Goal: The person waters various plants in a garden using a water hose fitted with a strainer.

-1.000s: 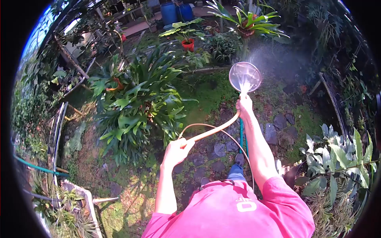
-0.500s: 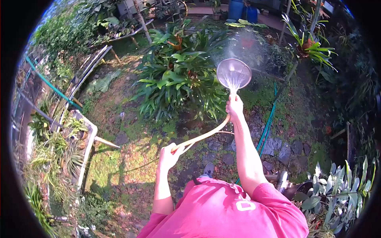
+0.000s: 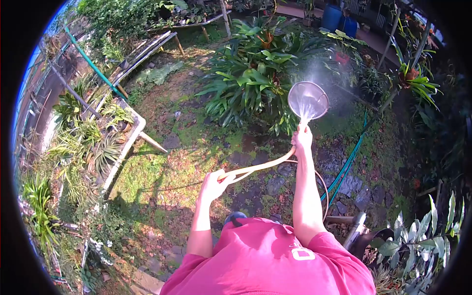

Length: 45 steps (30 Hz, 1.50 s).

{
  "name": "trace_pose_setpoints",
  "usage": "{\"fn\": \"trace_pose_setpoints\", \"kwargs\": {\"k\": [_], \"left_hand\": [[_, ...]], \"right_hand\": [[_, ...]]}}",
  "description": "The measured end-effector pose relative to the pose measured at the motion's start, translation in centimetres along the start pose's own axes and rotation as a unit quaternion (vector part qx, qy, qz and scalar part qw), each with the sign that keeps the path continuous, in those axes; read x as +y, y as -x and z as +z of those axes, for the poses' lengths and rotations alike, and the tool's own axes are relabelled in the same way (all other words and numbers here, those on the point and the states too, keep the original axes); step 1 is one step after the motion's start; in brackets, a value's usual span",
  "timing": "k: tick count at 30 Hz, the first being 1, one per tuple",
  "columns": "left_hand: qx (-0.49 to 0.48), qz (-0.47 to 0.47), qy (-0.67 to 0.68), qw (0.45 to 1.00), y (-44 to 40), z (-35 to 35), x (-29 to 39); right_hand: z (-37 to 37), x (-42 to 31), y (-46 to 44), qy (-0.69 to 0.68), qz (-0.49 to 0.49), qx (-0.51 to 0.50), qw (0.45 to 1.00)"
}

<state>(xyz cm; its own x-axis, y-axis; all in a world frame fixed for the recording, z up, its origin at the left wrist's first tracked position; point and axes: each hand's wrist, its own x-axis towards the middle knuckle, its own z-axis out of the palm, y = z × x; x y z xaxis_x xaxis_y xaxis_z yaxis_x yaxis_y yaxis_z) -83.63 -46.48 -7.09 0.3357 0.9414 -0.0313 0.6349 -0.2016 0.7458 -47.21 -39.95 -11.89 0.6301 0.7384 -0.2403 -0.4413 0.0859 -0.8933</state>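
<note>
My right hand (image 3: 303, 137) is wrapped round the upper end of an orange hose (image 3: 265, 165). Just beyond that hand, water sprays forward through a round, rimmed mesh disc (image 3: 308, 100) and spreads as mist. Lower down and to the left, my left hand (image 3: 214, 185) is closed round the same hose. Between the hands the hose bows slightly, and a thinner-looking loop of it hangs by my right forearm. Past the disc, to its left, stands a large leafy plant (image 3: 253, 78).
Potted plants line a pale-edged bench (image 3: 129, 142) at left. A green hose (image 3: 350, 160) lies on the ground at right. Silvery plants (image 3: 418, 236) stand at lower right, a hanging plant (image 3: 414, 81) at upper right, blue barrels (image 3: 332, 18) at the back.
The view has swung left, so the large plant and barrels now appear farther right and more of the left bench shows. Both hands keep hold of the hose, and the water still sprays.
</note>
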Motion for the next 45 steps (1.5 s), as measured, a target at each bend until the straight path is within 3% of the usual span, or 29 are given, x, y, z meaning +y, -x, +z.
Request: {"fn": "trace_pose_setpoints", "kwargs": {"k": [4,7,12,16,19,20,23,34,38,45], "left_hand": [[0.027,-0.023,0.034,0.999,3.0,-4.8,-2.4],[0.058,0.003,0.02,0.998,4.6,-9.5,-7.4],[0.063,-0.045,0.036,0.996,7.5,-18.5,-14.6],[0.071,-0.031,-0.003,0.997,8.5,-24.0,-17.0],[0.079,-0.034,-0.007,0.996,8.9,-26.7,-17.2],[0.086,-0.038,-0.017,0.995,9.2,-27.3,-17.4],[0.069,-0.032,-0.024,0.997,10.9,-27.7,-18.2],[0.144,-0.066,-0.032,0.987,20.8,-24.0,-19.2],[0.147,-0.068,0.0,0.987,23.1,-24.3,-17.5],[0.167,-0.071,0.002,0.983,23.4,-25.1,-19.6]], "right_hand": [[7.2,2.0,2.8,-0.01,-0.008,-0.015,1.0],[13.4,5.9,5.4,0.012,-0.003,-0.042,0.999],[23.8,11.6,10.9,0.007,0.021,-0.07,0.997],[27.6,12.2,14.7,0.02,0.019,-0.063,0.998],[29.8,12.3,16.1,-0.004,-0.02,0.017,1.0],[30.2,12.3,16.5,0.011,-0.007,-0.008,1.0],[30.4,12.7,18.0,0.06,0.03,-0.103,0.992],[29.3,17.3,22.8,0.05,0.025,-0.09,0.994],[29.2,18.9,24.2,0.073,0.093,-0.175,0.978],[31.8,18.9,24.2,0.081,0.07,-0.124,0.986]]}}
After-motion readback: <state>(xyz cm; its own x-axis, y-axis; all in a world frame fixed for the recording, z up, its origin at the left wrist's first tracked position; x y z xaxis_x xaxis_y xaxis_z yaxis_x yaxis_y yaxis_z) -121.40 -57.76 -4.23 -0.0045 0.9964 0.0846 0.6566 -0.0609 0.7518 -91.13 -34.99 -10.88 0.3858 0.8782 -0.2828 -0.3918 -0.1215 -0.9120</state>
